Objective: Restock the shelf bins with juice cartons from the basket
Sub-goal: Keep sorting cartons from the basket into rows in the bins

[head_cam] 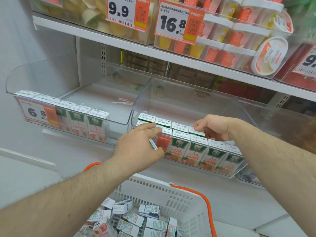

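Note:
Two clear shelf bins hold upright green-and-white juice cartons. The right bin [188,93] has two rows of cartons [196,147]. My left hand [138,144] grips the front-left carton of that bin, fingers over its top and thumb on its front. My right hand [213,127] pinches the top of a second-row carton [196,131] with curled fingers. The left bin [71,79] holds one front row of cartons [95,124]. Below, a white basket [159,190] with orange handles holds several loose cartons [130,218].
The shelf above carries clear bins of cups and tubs [239,36] with price tags 9.9 [119,10] and 16.8 [172,23]. A 6.5 tag [35,112] hangs on the left bin. A white wall [15,65] stands at left.

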### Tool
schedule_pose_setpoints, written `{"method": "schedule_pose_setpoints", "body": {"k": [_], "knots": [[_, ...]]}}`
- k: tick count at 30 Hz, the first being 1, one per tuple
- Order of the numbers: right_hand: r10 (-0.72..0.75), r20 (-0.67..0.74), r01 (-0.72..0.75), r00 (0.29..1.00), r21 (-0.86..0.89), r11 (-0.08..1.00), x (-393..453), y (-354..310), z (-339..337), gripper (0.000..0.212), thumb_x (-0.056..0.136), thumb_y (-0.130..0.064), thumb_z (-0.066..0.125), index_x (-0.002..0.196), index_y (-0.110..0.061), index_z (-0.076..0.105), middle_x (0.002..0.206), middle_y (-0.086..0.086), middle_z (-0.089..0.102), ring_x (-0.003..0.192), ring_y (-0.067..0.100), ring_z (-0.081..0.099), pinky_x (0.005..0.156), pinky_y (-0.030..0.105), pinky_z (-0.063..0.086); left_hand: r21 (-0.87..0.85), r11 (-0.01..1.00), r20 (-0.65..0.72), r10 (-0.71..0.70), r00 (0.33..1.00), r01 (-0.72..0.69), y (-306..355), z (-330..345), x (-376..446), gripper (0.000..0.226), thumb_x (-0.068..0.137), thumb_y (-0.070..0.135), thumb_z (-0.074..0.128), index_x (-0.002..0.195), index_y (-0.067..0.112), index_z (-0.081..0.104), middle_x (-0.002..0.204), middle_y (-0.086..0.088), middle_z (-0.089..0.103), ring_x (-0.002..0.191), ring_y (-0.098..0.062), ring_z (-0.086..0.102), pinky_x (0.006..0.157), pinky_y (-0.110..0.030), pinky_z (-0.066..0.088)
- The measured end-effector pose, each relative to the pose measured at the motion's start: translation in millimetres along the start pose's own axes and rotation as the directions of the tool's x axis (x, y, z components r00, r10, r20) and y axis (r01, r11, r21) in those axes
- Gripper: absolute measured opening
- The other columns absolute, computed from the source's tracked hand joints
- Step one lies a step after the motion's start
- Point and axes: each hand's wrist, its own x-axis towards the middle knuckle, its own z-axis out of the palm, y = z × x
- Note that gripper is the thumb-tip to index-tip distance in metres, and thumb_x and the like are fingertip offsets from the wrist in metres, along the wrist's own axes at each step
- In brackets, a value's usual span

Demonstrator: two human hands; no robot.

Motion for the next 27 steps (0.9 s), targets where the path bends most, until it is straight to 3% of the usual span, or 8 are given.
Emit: {"method": "schedule_pose_setpoints", "body": {"k": [6,9,12,14,16,19,24,27], "knots": [[0.049,-0.007,-0.049,0.999,-0.066,0.997,-2,-3,3,0.033,0.096,-0.019,0.051,0.122,-0.004,0.064,0.114,0.016,0.071,0.091,0.031,0.059,0.081,0.04,0.05,-0.13,0.991,-0.024,-0.028,0.999,0.025,-4,0,-1,0.061,0.08,0.042,0.067,0.138,0.039,0.051,0.148,0.025,0.038,0.135,0.006,0.032,0.11,-0.021,0.028],[-0.061,-0.221,-0.017,0.973,-0.338,0.941,-12,-10,9,0.031,0.089,-0.025,0.061,0.117,-0.012,0.066,0.103,0.003,0.066,0.083,0.02,0.056,0.076,0.035,0.044,-0.322,0.946,-0.13,-0.026,0.991,-0.017,-5,-3,-8,0.062,0.077,0.032,0.074,0.137,0.031,0.055,0.137,0.02,0.052,0.122,0.01,0.042,0.107,-0.012,0.028],[-0.391,-0.592,0.134,0.705,-0.43,0.893,-32,-23,27,0.008,0.082,-0.021,0.069,0.09,-0.02,0.068,0.094,-0.003,0.065,0.09,0.018,0.061,0.074,0.031,0.046,-0.501,0.865,-0.135,-0.053,0.989,-0.022,-1,-17,-19,0.062,0.073,0.033,0.08,0.131,0.036,0.057,0.105,0.022,0.058,0.094,0.007,0.055,0.083,-0.009,0.044],[-0.479,-0.676,0.368,0.56,-0.314,0.875,-60,-33,56,0.008,0.083,-0.013,0.067,0.079,-0.02,0.066,0.079,-0.006,0.064,0.075,0.014,0.059,0.064,0.026,0.043,-0.63,0.774,0.01,-0.072,0.997,0.062,2,-25,-24,0.066,0.073,0.027,0.082,0.13,0.039,0.05,0.097,0.021,0.056,0.08,0.01,0.06,0.066,-0.006,0.045],[-0.506,-0.537,0.513,0.675,-0.151,0.845,-87,-39,92,0.011,0.082,-0.006,0.069,0.079,-0.016,0.066,0.069,-0.005,0.062,0.06,0.011,0.053,0.053,0.022,0.041,-0.777,0.59,0.203,-0.092,0.975,0.218,4,-31,-28,0.071,0.072,0.015,0.075,0.133,0.035,0.043,0.091,0.011,0.058,0.065,0.005,0.061,0.056,-0.015,0.05],[-0.488,-0.239,0.506,0.839,0.016,0.862,-110,-35,138,0.02,0.077,-0.007,0.074,0.095,-0.01,0.065,0.073,0.004,0.059,0.055,0.011,0.051,0.046,0.02,0.039,-0.847,0.357,0.374,-0.127,0.918,0.395,4,-36,-31,0.079,0.063,0.002,0.047,0.138,0.028,0.037,0.085,-0.012,0.059,0.056,-0.02,0.056,0.05,-0.026,0.044],[-0.509,-0.24,0.518,0.827,-0.028,0.855,-114,-15,157,0.021,0.081,-0.011,0.077,0.098,-0.015,0.066,0.075,-0.003,0.067,0.061,0.006,0.06,0.056,0.021,0.047,-0.875,0.387,0.31,-0.013,0.951,0.291,6,-33,-38,0.093,0.073,-0.031,0.044,0.142,0.031,0.03,0.117,-0.015,0.057,0.091,-0.027,0.06,0.073,-0.036,0.048],[-0.569,-0.294,0.584,0.768,-0.046,0.811,-116,2,153,0.027,0.074,-0.016,0.082,0.095,-0.02,0.066,0.092,0.007,0.072,0.074,0.022,0.066,0.072,0.039,0.056,-0.863,0.475,0.247,0.094,0.964,0.175,4,-28,-42,0.1,0.072,-0.019,0.064,0.146,0.034,0.023,0.124,-0.01,0.055,0.099,-0.031,0.064,0.079,-0.042,0.053]]}}
